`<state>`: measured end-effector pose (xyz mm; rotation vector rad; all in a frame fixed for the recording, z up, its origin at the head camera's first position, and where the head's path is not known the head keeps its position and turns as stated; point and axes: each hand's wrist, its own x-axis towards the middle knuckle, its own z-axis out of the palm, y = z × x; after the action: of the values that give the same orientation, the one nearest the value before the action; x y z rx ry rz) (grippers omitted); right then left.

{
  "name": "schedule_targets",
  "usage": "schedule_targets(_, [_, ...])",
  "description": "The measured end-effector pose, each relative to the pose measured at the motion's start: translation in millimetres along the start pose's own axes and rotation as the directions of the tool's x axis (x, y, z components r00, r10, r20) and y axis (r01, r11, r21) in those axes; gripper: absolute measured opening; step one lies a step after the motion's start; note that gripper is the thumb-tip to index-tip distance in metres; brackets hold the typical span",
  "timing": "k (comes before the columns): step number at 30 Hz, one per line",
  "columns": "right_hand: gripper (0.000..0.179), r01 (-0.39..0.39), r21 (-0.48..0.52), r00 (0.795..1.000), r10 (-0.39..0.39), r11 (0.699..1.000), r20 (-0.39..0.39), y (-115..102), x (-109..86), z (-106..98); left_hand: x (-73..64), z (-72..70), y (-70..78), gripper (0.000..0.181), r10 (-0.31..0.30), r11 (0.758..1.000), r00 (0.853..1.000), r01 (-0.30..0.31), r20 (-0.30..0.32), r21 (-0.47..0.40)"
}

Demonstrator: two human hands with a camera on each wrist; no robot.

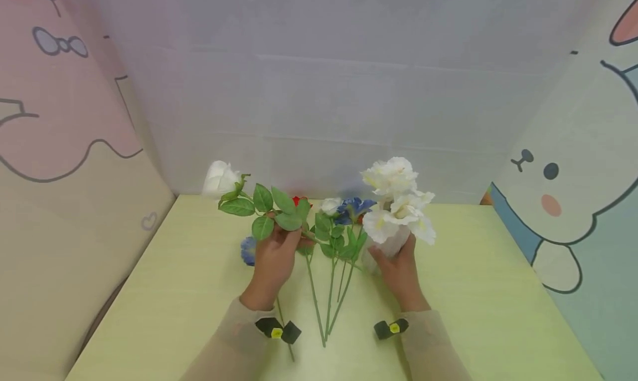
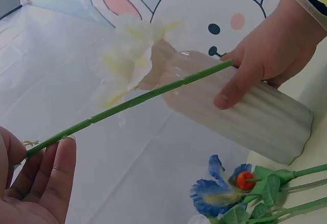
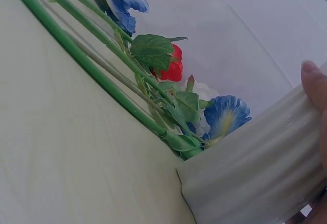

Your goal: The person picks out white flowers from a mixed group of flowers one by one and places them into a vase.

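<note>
In the head view a white rose (image 1: 220,179) with green leaves points up and left, and my left hand (image 1: 274,262) pinches its stem. In the left wrist view that green stem (image 2: 138,99) slants up across the vase, its cut end overlapping the vase's side near the right hand. My right hand (image 1: 402,276) grips the ribbed white vase (image 2: 255,119) around its side. Large white ruffled flowers (image 1: 394,176) stand out of the vase's mouth. The vase's base is close to the tabletop in the right wrist view, beside the lying flowers.
Between the hands lie blue flowers (image 1: 353,209), a red rose (image 3: 172,65) and another white rose (image 1: 330,205), their stems pointing toward me. A separate blue flower (image 1: 247,251) lies by the left hand. A pale wall (image 1: 319,104) rises behind the yellowish table (image 1: 473,292), with cartoon-printed panels at both sides.
</note>
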<state>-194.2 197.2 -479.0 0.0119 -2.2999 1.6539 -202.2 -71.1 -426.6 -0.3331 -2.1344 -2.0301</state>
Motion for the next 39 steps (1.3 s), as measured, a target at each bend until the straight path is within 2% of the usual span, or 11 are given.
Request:
schedule_targets(2, [0.077, 0.0, -0.004, 1.0, 0.0, 1.0, 0.0, 2.2, 0.4, 0.2, 7.2, 0.6, 5.7, 0.028, 0.042, 0.999, 0.999, -0.042, 0.02, -0.013])
schedule_targets(6, [0.081, 0.005, -0.004, 1.0, -0.005, 1.0, -0.012, 25.5, 6.3, 2.5, 23.0, 3.3, 18.8, 0.025, 0.16, 0.98, 0.985, -0.151, 0.061, -0.133])
schedule_targets(7, [0.081, 0.009, -0.004, 1.0, -0.009, 1.0, -0.015, 31.3, 7.8, 3.1, 26.7, 4.0, 22.1, 0.024, 0.188, 0.967, 0.98, -0.172, 0.07, -0.187])
schedule_targets(9, [0.081, 0.02, -0.004, 1.0, -0.02, 1.0, -0.024, 43.7, 10.8, 4.1, 32.8, 5.5, 29.1, 0.023, 0.218, 0.952, 0.973, -0.194, 0.078, -0.239])
schedule_targets(12, [0.08, 0.038, -0.008, 0.999, -0.038, 0.999, -0.031, 49.0, 11.4, 3.5, 40.3, 7.9, 39.5, 0.022, 0.25, 0.935, 0.965, -0.219, 0.082, -0.278])
schedule_targets(18, [0.079, 0.035, 0.004, 0.999, -0.035, 0.999, -0.029, 48.1, 10.6, 2.7, 54.9, 8.4, 56.8, 0.018, 0.322, 0.913, 0.944, -0.287, 0.079, -0.292])
schedule_targets(20, [0.079, 0.019, 0.008, 0.999, -0.019, 1.0, -0.028, 47.6, 10.7, 2.9, 59.1, 6.2, 61.3, 0.018, 0.345, 0.902, 0.935, -0.308, 0.077, -0.303])
schedule_targets(25, [0.078, -0.032, 0.002, 0.999, 0.032, 0.999, -0.029, 46.5, 10.7, 4.1, 72.3, -3.0, 70.9, 0.018, 0.385, 0.893, 0.921, -0.353, 0.067, -0.281])
schedule_targets(32, [0.062, -0.044, -0.026, 0.999, 0.043, 0.999, -0.013, 45.5, 11.6, 5.4, 92.9, -12.5, 84.9, 0.016, 0.434, 0.877, 0.9, -0.413, 0.035, -0.245])
schedule_targets(35, [0.06, -0.019, -0.023, 1.0, 0.019, 1.0, -0.01, 46.3, 12.5, 5.2, 99.7, -13.3, 89.5, 0.016, 0.442, 0.872, 0.897, -0.424, 0.024, -0.244])
schedule_targets(39, [0.059, -0.02, -0.034, 1.0, 0.02, 0.999, -0.015, 46.1, 12.7, 4.9, 107.1, -12.4, 93.3, 0.016, 0.436, 0.871, 0.9, -0.424, -0.005, -0.248])
